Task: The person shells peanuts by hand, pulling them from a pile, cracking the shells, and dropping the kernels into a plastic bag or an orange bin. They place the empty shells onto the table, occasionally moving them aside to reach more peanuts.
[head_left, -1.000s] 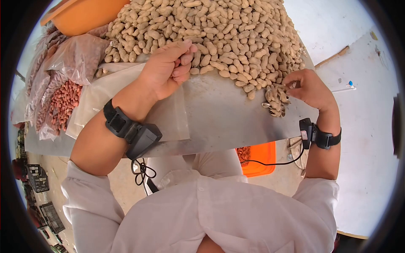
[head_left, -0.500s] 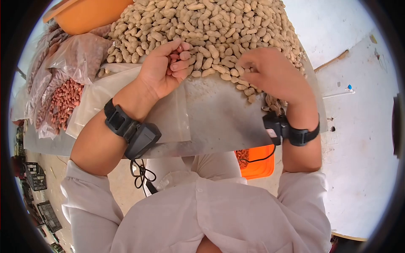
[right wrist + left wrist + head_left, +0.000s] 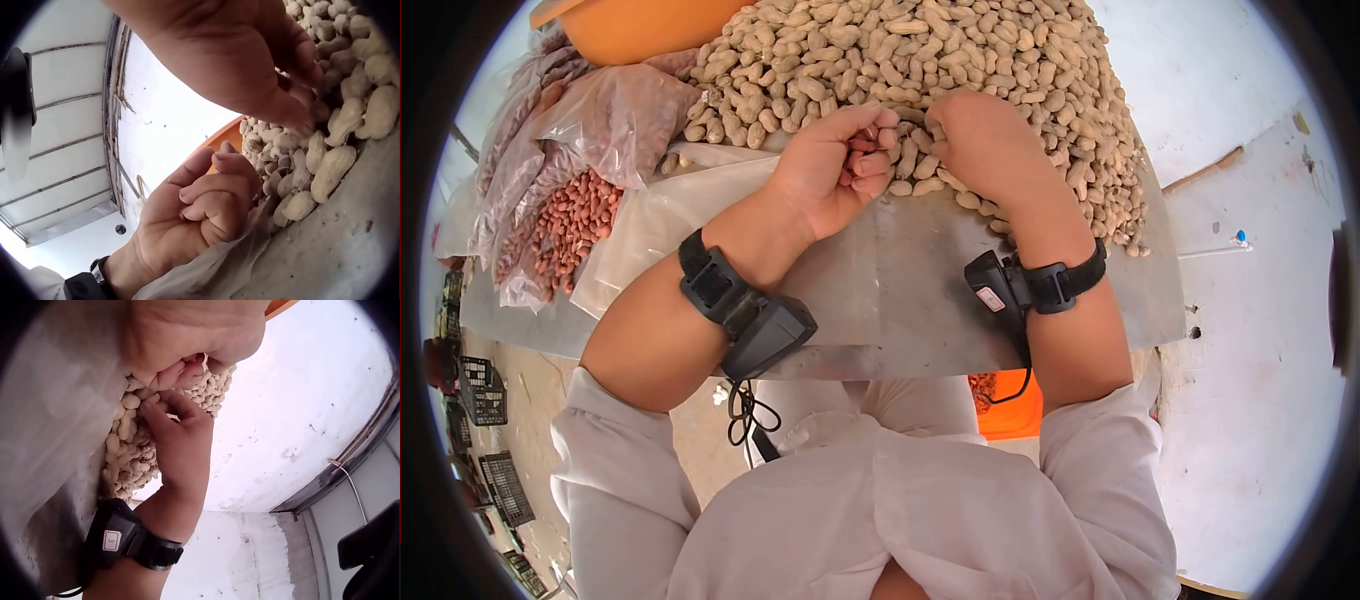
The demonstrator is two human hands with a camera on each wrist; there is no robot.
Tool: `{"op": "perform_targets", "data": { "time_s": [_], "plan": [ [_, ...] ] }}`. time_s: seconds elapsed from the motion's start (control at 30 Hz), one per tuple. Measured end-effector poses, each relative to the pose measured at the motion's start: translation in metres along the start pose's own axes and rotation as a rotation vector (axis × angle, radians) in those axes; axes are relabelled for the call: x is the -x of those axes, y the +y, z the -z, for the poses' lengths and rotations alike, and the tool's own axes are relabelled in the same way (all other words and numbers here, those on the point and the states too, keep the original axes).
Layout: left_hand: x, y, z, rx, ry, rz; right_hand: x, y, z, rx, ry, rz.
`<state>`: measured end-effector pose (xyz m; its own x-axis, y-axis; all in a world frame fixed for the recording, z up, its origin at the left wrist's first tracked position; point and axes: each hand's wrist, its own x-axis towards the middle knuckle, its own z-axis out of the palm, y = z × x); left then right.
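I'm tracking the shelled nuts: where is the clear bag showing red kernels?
In the head view, the clear bag showing red kernels lies on the person's left, beside the peanut pile and nearer the person than the orange basin.

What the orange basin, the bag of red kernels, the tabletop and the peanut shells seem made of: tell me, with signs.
Orange basin: probably plastic, smooth, satin; even colour, lipped rim.
Bag: thin, glossy clear plastic film; wrinkles, highlights, contents showing through.
Tabletop: perhaps sheet metal, dull grey; soft reflections, though other sheeting is possible.
Peanut shells: dry, matte plant fibre; tan, dimpled surface.
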<state>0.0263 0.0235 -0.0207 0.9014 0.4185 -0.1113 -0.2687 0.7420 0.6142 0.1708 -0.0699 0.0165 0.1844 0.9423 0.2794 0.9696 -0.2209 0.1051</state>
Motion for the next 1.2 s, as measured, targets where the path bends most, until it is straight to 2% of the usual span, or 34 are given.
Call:
{"op": "perform_targets", "data": {
  "time_s": [0.1, 0.2, 0.3, 0.4, 0.5, 0.6, 0.7, 0.8, 0.9, 1.0, 1.2],
  "plan": [
    [-0.002, -0.002, 0.004, -0.022, -0.023, -0.041, 0.001, 0.003, 0.000, -0.018, 0.038, 0.047],
    [0.001, -0.004, 0.000, -0.115, -0.017, -0.101, 0.007, 0.002, 0.009, -0.128, 0.159, 0.080],
    [0.005, -0.007, -0.007, -0.235, 0.026, -0.154, 0.014, -0.002, 0.028, -0.836, 0.140, -0.051],
    [0.008, -0.011, -0.012, -0.364, 0.010, -0.216, 0.015, 0.003, 0.017, -1.365, 0.095, -0.020],
    [0.008, -0.009, -0.012, -0.440, -0.045, -0.234, 0.014, 0.002, 0.013, -1.485, 0.066, 0.000],
    [0.006, -0.009, -0.007, -0.529, -0.064, -0.348, 0.013, -0.005, 0.008, -1.641, 0.122, -0.040],
    [0.008, -0.008, -0.007, -0.679, -0.040, -0.416, 0.015, -0.009, 0.006, -1.734, 0.081, -0.139],
    [0.010, -0.005, -0.007, -0.823, -0.070, -0.484, 0.013, -0.007, 0.001, -1.771, 0.053, -0.145],
    [0.015, -0.004, -0.012, -0.895, -0.062, -0.542, 0.014, -0.013, 0.002, -1.728, 0.071, -0.169],
    [0.008, -0.007, -0.004, -0.918, -0.073, -0.574, 0.013, -0.014, 0.001, -1.625, 0.125, -0.105],
    [0.007, -0.008, -0.006, -1.140, -0.063, -0.743, 0.015, -0.022, 0.000, -1.530, 0.188, -0.094]
  ]
}}
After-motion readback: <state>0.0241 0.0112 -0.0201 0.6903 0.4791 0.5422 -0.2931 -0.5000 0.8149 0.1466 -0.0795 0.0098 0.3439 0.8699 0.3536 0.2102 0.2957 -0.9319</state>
